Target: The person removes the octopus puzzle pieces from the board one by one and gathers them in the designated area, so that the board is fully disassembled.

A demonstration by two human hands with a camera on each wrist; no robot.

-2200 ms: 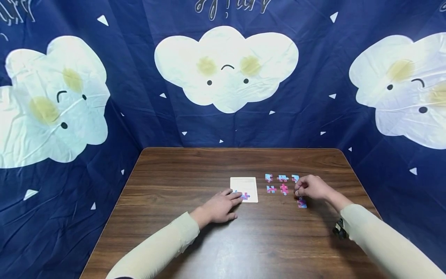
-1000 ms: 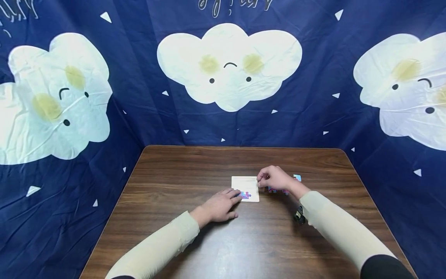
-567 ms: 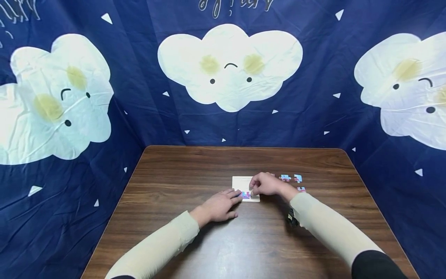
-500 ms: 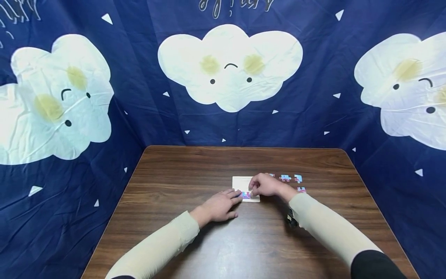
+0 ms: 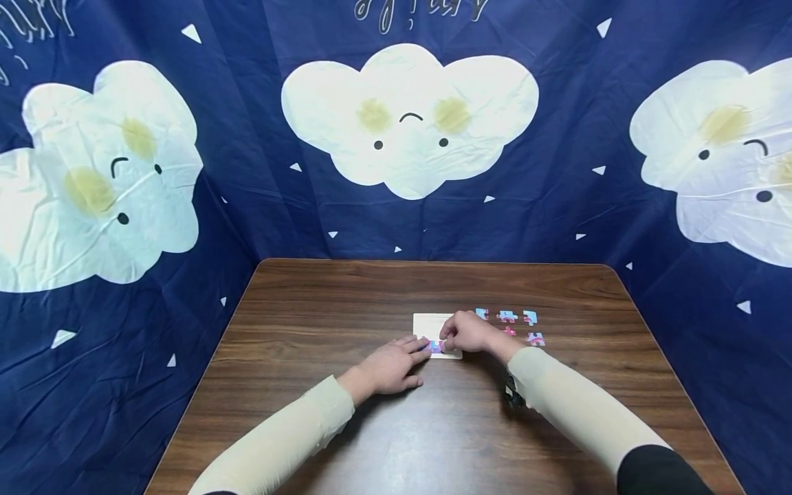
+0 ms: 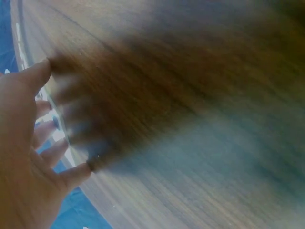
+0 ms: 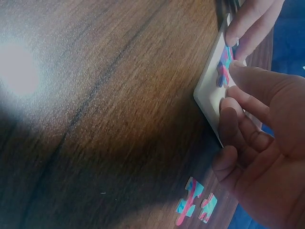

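A small white puzzle tray (image 5: pixel 428 324) lies on the brown table, with pink and blue jigsaw pieces (image 5: pixel 432 347) along its near edge. My left hand (image 5: pixel 390 366) rests with fingers spread, its fingertips on the tray's left side and over part of those pieces. At the right end of that row my right hand (image 5: pixel 469 333) pinches a jigsaw puzzle piece (image 7: pixel 222 77) between thumb and forefinger, low against the tray, as the right wrist view shows. Its other fingers are curled. The left wrist view is blurred and shows no piece clearly.
Several loose jigsaw pieces (image 5: pixel 507 316) lie in rows right of the tray, some partly behind my right hand. The wooden table (image 5: pixel 297 309) has blue cloth (image 5: pixel 216 289) with clouds hanging around it.
My right hand has come left from the loose pieces to the tray, bringing the nearest right-hand piece, then edged slightly further left. My left hand has stayed on the tray.
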